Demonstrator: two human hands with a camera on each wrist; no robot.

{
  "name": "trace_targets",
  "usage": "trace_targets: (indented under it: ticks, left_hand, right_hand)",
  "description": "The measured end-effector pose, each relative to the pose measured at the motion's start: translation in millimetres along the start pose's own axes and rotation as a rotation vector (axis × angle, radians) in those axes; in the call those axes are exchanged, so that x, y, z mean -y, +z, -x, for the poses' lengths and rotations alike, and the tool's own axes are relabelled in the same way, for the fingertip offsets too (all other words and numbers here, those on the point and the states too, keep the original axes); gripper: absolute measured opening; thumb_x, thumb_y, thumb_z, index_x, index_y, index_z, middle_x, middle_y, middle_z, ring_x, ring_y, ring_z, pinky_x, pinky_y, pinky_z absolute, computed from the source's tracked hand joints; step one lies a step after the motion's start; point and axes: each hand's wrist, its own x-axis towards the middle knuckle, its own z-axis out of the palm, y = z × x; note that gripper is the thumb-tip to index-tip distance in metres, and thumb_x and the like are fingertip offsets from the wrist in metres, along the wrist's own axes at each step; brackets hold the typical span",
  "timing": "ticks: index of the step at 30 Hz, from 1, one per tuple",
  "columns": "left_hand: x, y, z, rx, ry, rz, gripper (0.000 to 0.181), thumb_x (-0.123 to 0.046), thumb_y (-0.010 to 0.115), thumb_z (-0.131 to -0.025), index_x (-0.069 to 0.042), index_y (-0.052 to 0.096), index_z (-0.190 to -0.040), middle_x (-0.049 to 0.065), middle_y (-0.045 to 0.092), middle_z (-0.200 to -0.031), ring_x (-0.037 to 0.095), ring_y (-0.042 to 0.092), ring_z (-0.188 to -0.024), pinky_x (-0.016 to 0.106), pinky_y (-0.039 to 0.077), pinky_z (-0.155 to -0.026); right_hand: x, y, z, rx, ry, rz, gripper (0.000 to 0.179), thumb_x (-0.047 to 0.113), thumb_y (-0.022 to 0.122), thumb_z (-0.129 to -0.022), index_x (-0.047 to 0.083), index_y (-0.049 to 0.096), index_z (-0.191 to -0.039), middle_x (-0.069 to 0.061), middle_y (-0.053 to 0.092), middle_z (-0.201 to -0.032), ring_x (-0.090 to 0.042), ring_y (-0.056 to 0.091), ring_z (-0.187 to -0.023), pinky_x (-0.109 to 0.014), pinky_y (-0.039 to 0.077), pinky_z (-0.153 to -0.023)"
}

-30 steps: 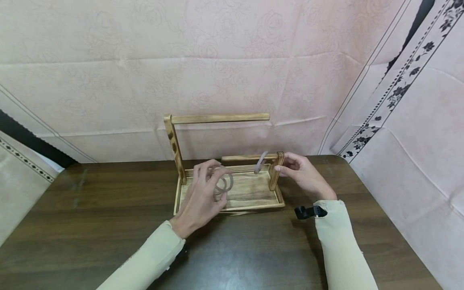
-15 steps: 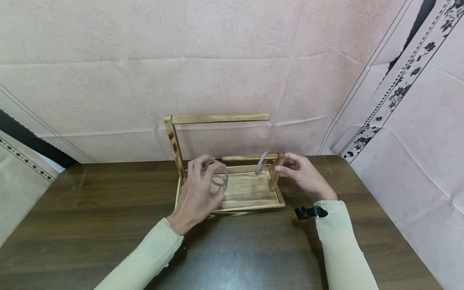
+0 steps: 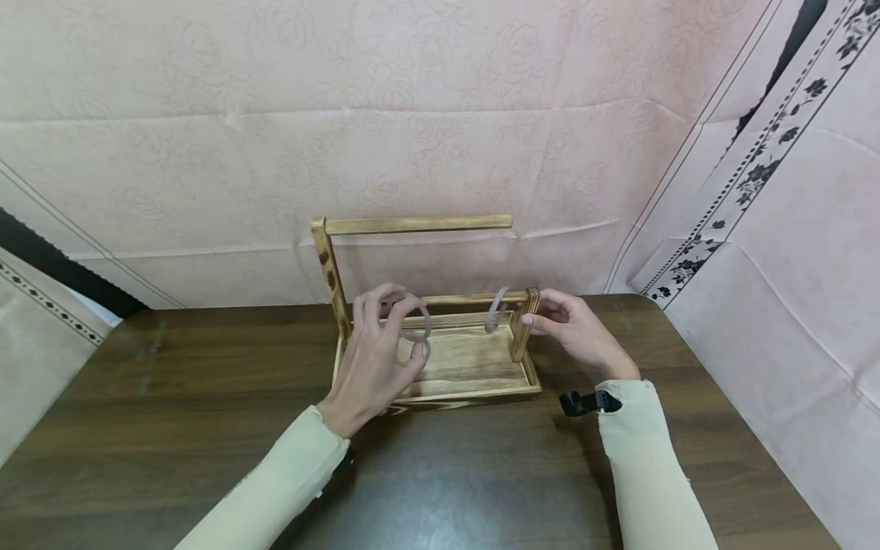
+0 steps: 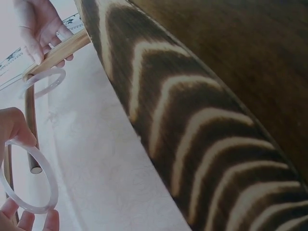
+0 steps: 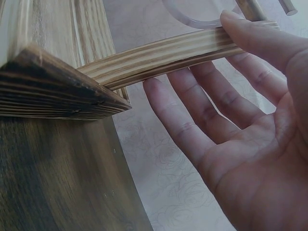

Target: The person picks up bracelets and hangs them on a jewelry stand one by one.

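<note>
A wooden jewelry stand [image 3: 474, 360] has a tray base, a tall left post with an upper bar, and a short right post [image 5: 168, 53] with a lower bar [image 3: 457, 300]. My left hand [image 3: 367, 355] pinches a pale translucent bangle [image 4: 54, 187] between thumb and fingers, above the tray near the lower bar's free left end. Another bangle [image 3: 493, 315] hangs around the lower bar, close to the short post. My right hand [image 3: 577, 332] holds that post, its thumb on the near side and fingers behind.
The stand rests on a dark brown wooden table [image 3: 206, 382], near its back edge. The upper bar [image 3: 419, 224] juts rightward above the left hand. Pale patterned cloth [image 3: 412, 153] hangs behind, and more cloth hangs at the right.
My left hand has shifted slightly left and up with its bangle, which has turned more edge-on. My right hand and the stand have stayed put.
</note>
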Motion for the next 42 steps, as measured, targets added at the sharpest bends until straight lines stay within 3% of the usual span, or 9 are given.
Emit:
trace_targets:
  ticks: [6, 17, 36, 42]
  left_hand:
    - [0.6, 0.7, -2.5, -0.009, -0.005, 0.003, 0.056, -0.004, 0.074, -0.077, -0.013, 0.056, -0.130, 0.018, 0.043, -0.139, 0.036, 0.044, -0.123, 0.043, 0.055, -0.094]
    - [-0.2, 5.2, -9.4, 0.034, -0.016, 0.007, 0.059, -0.002, 0.075, -0.077, -0.015, 0.054, -0.130, 0.017, 0.044, -0.143, 0.035, 0.044, -0.128, 0.039, 0.058, -0.083]
    - [-7.2, 17.1, -19.3, 0.059, -0.029, 0.027, 0.063, -0.001, 0.078, -0.075, -0.014, 0.054, -0.132, 0.016, 0.045, -0.143, 0.035, 0.046, -0.128, 0.043, 0.056, -0.092]
    - [-9.3, 20.2, -21.5, 0.084, -0.034, 0.039, 0.064, -0.001, 0.079, -0.074, -0.013, 0.055, -0.132, 0.016, 0.045, -0.143, 0.035, 0.047, -0.128, 0.042, 0.056, -0.095]
  right_hand:
    - [0, 1, 0.1, 0.000, 0.002, -0.004, 0.032, 0.015, 0.068, -0.099, -0.001, 0.059, -0.126, -0.023, 0.065, -0.125, -0.022, 0.070, -0.108, -0.046, 0.056, -0.097]
    - [0, 0, 0.8, -0.002, 0.002, 0.008, 0.032, 0.016, 0.067, -0.099, 0.000, 0.060, -0.126, -0.022, 0.065, -0.125, -0.020, 0.070, -0.108, -0.046, 0.056, -0.098]
    - [-1, 1, 0.0, -0.003, 0.008, 0.010, 0.032, 0.017, 0.068, -0.099, -0.002, 0.059, -0.123, -0.023, 0.065, -0.122, -0.019, 0.070, -0.105, -0.048, 0.056, -0.098]
    - [-2, 0, -0.6, -0.004, 0.018, -0.021, 0.034, 0.017, 0.069, -0.099, -0.004, 0.059, -0.124, -0.025, 0.064, -0.122, -0.021, 0.070, -0.105, -0.042, 0.057, -0.097]
